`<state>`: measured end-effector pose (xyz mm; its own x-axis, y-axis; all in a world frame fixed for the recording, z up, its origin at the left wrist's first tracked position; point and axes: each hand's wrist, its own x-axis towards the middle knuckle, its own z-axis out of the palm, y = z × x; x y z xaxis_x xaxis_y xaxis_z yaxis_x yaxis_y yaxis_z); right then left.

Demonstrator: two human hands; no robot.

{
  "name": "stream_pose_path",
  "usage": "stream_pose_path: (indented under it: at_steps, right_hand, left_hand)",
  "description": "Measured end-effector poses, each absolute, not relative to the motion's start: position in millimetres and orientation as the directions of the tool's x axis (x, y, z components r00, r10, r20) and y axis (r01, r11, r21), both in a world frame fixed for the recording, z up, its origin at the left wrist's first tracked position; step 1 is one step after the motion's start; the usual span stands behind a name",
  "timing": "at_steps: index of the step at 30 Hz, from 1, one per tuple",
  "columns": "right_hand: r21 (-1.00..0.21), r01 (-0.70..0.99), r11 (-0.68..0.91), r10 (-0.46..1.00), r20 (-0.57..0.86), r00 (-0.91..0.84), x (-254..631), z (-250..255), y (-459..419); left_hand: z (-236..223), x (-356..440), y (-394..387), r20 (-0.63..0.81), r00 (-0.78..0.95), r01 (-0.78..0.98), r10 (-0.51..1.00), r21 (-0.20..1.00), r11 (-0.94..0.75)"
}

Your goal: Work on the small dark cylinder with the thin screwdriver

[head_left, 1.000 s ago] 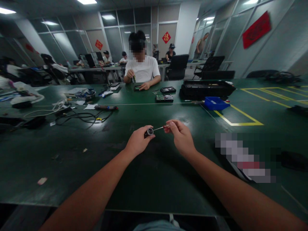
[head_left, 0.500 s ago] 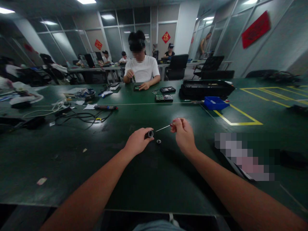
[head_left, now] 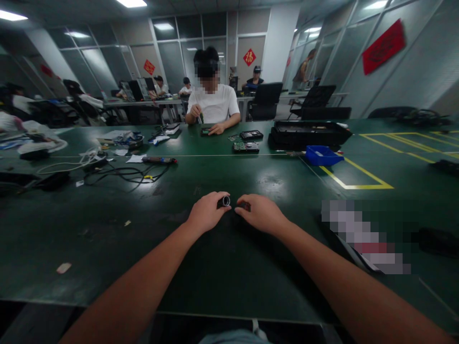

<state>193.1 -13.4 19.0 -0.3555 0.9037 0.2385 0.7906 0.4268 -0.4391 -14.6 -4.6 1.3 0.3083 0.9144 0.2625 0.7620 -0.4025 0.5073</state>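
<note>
My left hand (head_left: 207, 211) is closed round a short dark cylinder (head_left: 225, 201), whose open end with a shiny metal rim faces right. Just to its right, my right hand (head_left: 263, 212) is low over the table, with its fingers curled and the thumb and fingertips drawn close together. A dark reddish bit of the screwdriver (head_left: 245, 206) seems to show inside the curled fingers; its shaft is hidden. The fingertips cover the spot where a small round metal part lay, so that part is out of sight. The two hands are slightly apart.
On the green table (head_left: 215, 277), a blue bin (head_left: 322, 155) stands before a long black tray (head_left: 310, 134). Opened hard drives (head_left: 245, 147) lie near a co-worker (head_left: 213, 105) across from me. Black cables (head_left: 125, 177) spread at left; a blurred-out flat item (head_left: 362, 239) lies at right.
The screwdriver tip came away from the cylinder, and a small round part appeared on the table. My right hand then moved down and left over that part. My left hand stayed nearly still.
</note>
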Motion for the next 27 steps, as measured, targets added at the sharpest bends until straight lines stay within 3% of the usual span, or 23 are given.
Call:
stream_pose_path:
  at_steps: [5,11,18,22,27]
  right_hand:
    - [-0.316,0.829,0.461,0.887,0.143,-0.439,192,12,-10]
    - [-0.343,0.834,0.432,0.902,0.149,-0.406,195,13,-6]
    - [-0.26,0.909,0.326,0.939,-0.027,-0.344,192,27,-14]
    - [-0.244,0.906,0.347,0.932,-0.018,-0.362,192,29,-15]
    - [-0.332,0.84,0.429,0.901,0.097,-0.422,194,26,-15]
  left_hand:
    - [2,-14,-5,0.255,0.305,0.764,0.918,0.51,-0.395]
    - [3,-13,-7,0.237,0.314,0.768,0.919,0.506,-0.393]
    - [3,-12,-6,0.208,0.319,0.784,0.925,0.49,-0.381]
    - [3,-12,-7,0.208,0.326,0.779,0.922,0.494,-0.387]
    - [4,-11,-7,0.242,0.326,0.744,0.914,0.531,-0.406]
